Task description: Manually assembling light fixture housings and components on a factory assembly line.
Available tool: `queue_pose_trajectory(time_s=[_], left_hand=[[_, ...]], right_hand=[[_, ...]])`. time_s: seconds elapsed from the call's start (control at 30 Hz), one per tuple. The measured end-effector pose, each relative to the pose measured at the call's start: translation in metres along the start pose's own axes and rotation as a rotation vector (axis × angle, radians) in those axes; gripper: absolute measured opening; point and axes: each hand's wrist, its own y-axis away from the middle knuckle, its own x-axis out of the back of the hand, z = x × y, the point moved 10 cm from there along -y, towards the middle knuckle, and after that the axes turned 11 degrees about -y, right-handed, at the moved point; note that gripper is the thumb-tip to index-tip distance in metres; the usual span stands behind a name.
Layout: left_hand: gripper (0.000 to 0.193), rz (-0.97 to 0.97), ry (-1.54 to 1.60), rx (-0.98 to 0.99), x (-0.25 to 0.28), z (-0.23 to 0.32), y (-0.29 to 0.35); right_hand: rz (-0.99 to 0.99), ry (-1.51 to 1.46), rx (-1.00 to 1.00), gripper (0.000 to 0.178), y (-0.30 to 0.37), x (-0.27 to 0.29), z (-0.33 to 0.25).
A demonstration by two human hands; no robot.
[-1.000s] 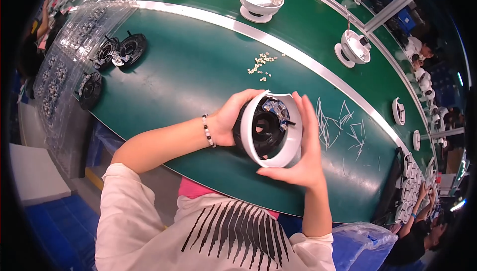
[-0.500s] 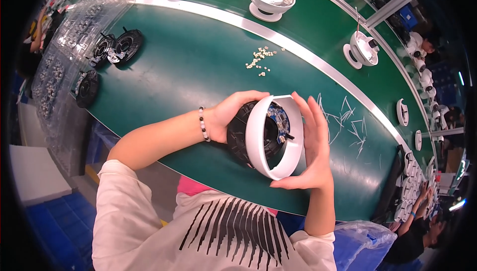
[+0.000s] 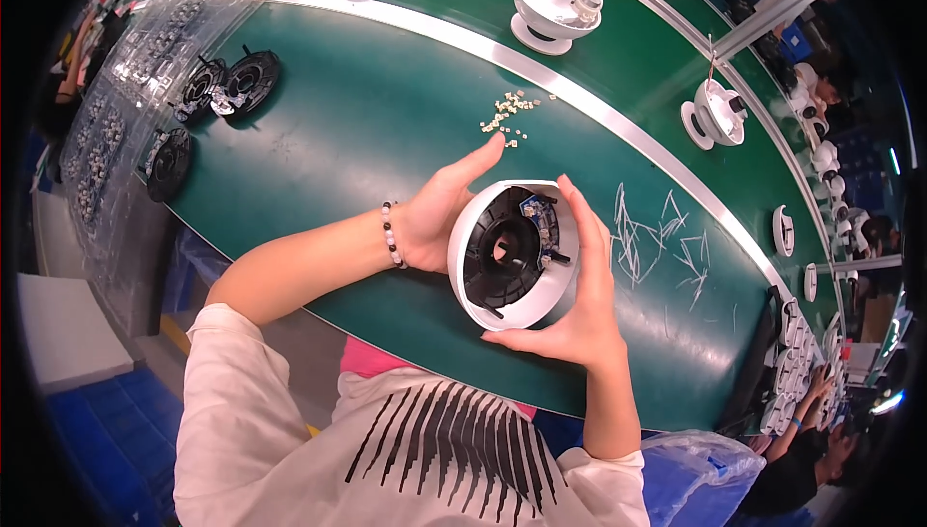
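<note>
Between my hands a white plastic ring housing (image 3: 529, 313) is held tilted above the table, its open side facing up. Inside it sits a black round base (image 3: 510, 283) with a central hole and a small blue circuit board (image 3: 537, 210). My right hand (image 3: 584, 300) grips the ring's right side, thumb at the lower rim and fingers along the upper right. My left hand (image 3: 439, 208) is at the left behind the base, thumb stretched up off the ring. Its other fingers are mostly hidden; some skin shows through the central hole.
Small pale connectors (image 3: 507, 112) and thin white strips (image 3: 657, 232) lie scattered on the green table (image 3: 338, 121). More black round bases (image 3: 253, 83) and a clear bag of small parts (image 3: 116, 92) are at the left. Beyond the metal rail (image 3: 463, 39) stand white camera housings (image 3: 555, 15).
The black base has moved from behind the white ring to inside it. The ring has shifted slightly left and turned its open side more toward view. My left thumb has lifted away.
</note>
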Motion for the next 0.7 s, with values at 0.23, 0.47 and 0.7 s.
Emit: queue_pose_trajectory(time_s=[0.23, 0.47, 0.7], left_hand=[[0.072, -0.239, 0.043, 0.039, 0.004, -0.014, -0.007], [0.038, 0.026, -0.122, -0.156, 0.023, 0.004, 0.001], [0.046, 0.069, -0.021, -0.260, 0.012, 0.015, 0.004]], right_hand=[[-0.191, -0.045, 0.013, 0.115, -0.003, -0.015, -0.003], [-0.061, 0.068, -0.022, 0.116, -0.002, -0.009, 0.018], [0.129, 0.072, -0.022, 0.113, 0.003, -0.014, 0.020]])
